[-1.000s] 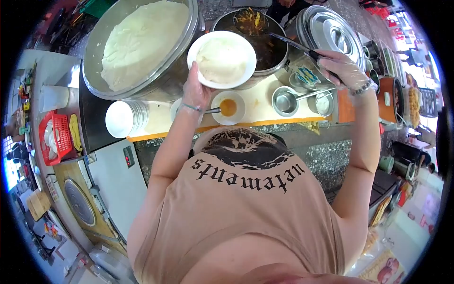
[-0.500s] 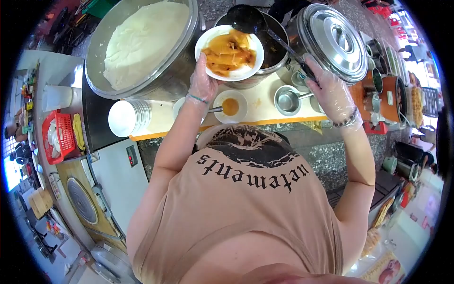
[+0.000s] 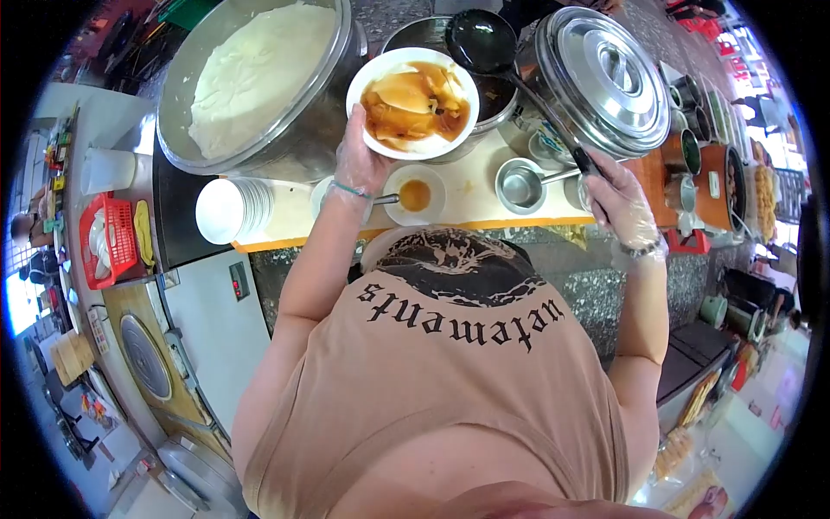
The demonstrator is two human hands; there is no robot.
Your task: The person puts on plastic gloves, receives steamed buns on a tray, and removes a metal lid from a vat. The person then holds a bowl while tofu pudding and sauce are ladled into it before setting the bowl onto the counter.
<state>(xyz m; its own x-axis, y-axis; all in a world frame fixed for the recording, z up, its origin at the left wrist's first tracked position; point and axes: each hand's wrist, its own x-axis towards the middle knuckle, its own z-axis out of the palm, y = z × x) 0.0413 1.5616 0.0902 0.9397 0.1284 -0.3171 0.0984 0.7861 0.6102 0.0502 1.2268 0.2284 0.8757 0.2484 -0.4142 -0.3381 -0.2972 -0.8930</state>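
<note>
My left hand (image 3: 361,160), in a clear glove, holds a white bowl (image 3: 354,86) by its near left rim. Pale tofu-like food under brown sauce with dark bits (image 3: 413,104) fills the bowl. My right hand (image 3: 618,199), also gloved, is closed around the black handle of a ladle (image 3: 482,41). The ladle's dark head hangs over the soup pot (image 3: 415,36), just beyond the bowl's right side. Left of the bowl stands a large metal pot (image 3: 251,164) with a smooth white mass (image 3: 259,73) in it.
A stack of white bowls (image 3: 226,212), a dish of orange liquid (image 3: 415,195) and a small metal saucepan (image 3: 521,186) stand on the counter (image 3: 471,208). At the right is a lidded pot (image 3: 605,78); at the left, a red basket (image 3: 108,242).
Brown sauce with bits now covers the white food in the bowl. The ladle, earlier full over the pot, came over the bowl, then moved right and away. My right hand moved with it and sits lower.
</note>
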